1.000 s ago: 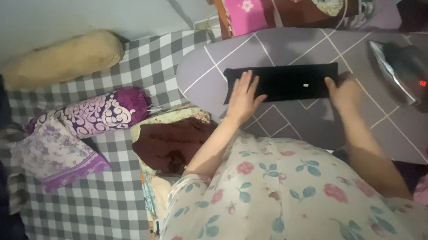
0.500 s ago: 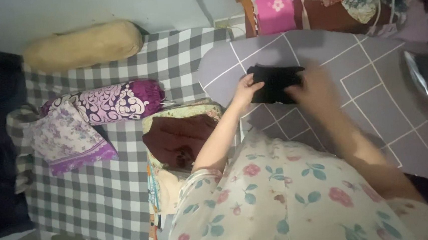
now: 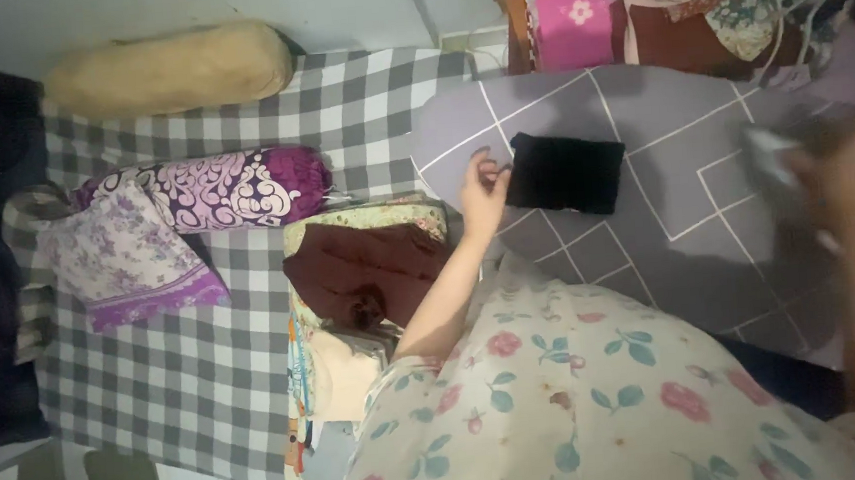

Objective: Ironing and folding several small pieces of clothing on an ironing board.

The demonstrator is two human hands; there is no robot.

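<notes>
1. A folded black cloth (image 3: 565,172), a flat dark rectangle, was seen lying on the grey ironing board with white line pattern (image 3: 662,153), toward the board's rounded end.
2. The left hand (image 3: 482,188) was placed just beside the cloth's left edge, fingers loosely curled and part open; nothing was held in it, and whether the fingertips were touching the fabric could not be told.
3. The right hand (image 3: 849,175) was caught in blur at the far right of the board, close to a pale shape, perhaps an iron; its grip could not be made out.
4. The cloth's long axis was laid roughly along the board's length, running from the left hand toward the right. The left hand was by far the nearer; the right was kept well apart from the cloth.
5. Beside the board, a pile of folded clothes topped with a dark maroon garment (image 3: 364,264) was stacked on the grey-and-white checked bed sheet (image 3: 176,368).
6. Further left, a purple patterned bolster (image 3: 214,192) and a tan bolster (image 3: 170,70) were lying on the bed.
</notes>
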